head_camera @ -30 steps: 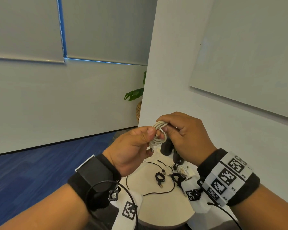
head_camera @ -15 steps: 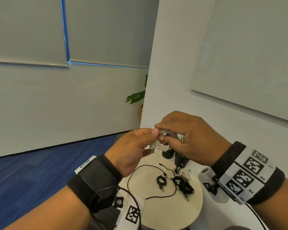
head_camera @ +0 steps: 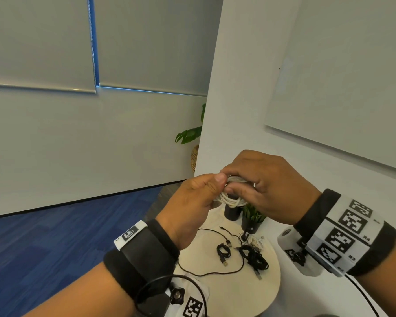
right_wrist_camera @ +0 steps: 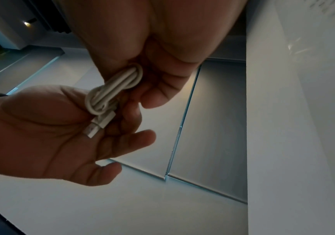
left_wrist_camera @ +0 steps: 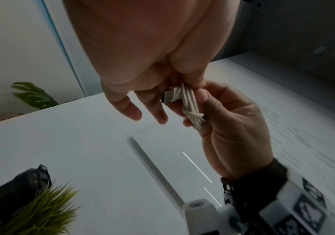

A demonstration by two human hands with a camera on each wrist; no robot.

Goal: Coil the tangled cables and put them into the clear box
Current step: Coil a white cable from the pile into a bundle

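A white cable [head_camera: 231,197] wound into a small bundle is held up in the air between both hands, above the round table [head_camera: 233,294]. My left hand [head_camera: 199,197] pinches the bundle with thumb and fingers; its plug ends [right_wrist_camera: 100,124] lie against the left fingers. My right hand [head_camera: 261,186] grips the other side of the white cable [left_wrist_camera: 190,105], thumb and forefinger curled round the loops [right_wrist_camera: 120,84]. On the table lie a small coiled black cable [head_camera: 223,250], a long loose black cable [head_camera: 215,272] and a black tangle [head_camera: 255,259]. The clear box is not in view.
Two dark pots, one with a green grass plant [head_camera: 253,216], stand at the table's back edge next to a small white cable heap [head_camera: 255,241]. A white wall with a whiteboard [head_camera: 341,76] rises at the right. Blue carpet [head_camera: 55,243] lies at the left.
The white bundle has turned from upright to lying flatter between the hands. My right hand has shifted its hold further over the loops, and its wrist has swung out to the right.
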